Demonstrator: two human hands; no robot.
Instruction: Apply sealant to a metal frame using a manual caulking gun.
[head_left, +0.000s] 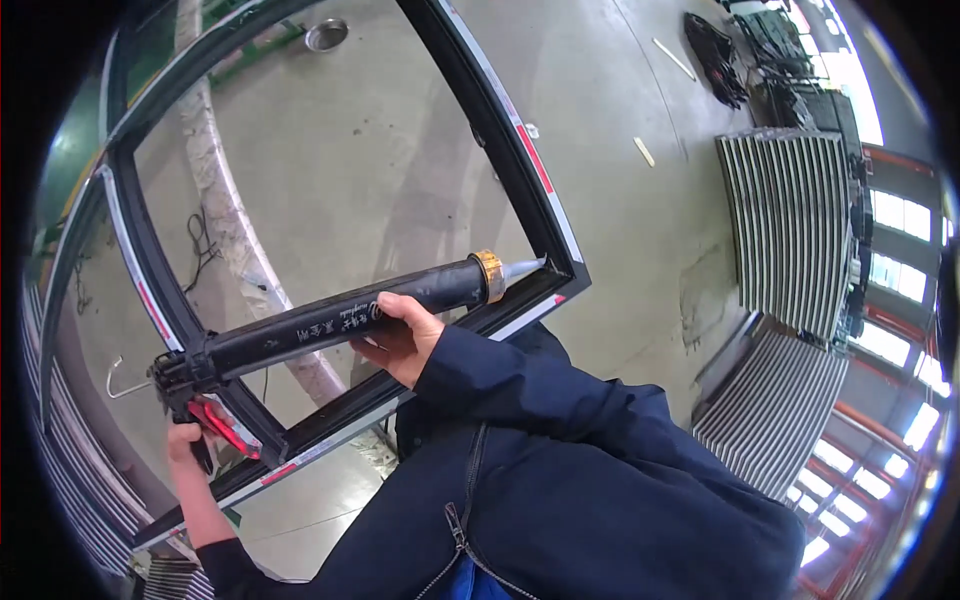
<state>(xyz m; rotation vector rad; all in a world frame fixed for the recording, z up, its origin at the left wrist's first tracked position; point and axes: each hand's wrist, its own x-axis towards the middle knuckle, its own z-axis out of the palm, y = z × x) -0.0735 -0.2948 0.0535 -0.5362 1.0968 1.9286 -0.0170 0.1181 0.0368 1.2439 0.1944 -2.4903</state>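
A long black caulking gun (300, 335) with a gold-coloured end cap (489, 276) and a pale tapered nozzle (523, 268) lies across my view. My left hand (185, 440) is closed round its handle at the rear, beside a red part (230, 425); some of those fingers are hidden. My right hand (403, 340) grips the barrel midway from below, thumb along its side. The nozzle tip points into the inner corner of a black window-like frame (525, 215) with silver edging and red-and-white strips. Whether the tip touches the frame, I cannot tell.
Through the frame shows a grey floor with a wrapped pale rail (222, 185), a dark cable (200, 240) and a round metal bowl (326, 36). To the right stand stacks of ribbed panels (785, 230), with black bundles (712, 58) beyond. Pale strips (643, 152) lie on the floor.
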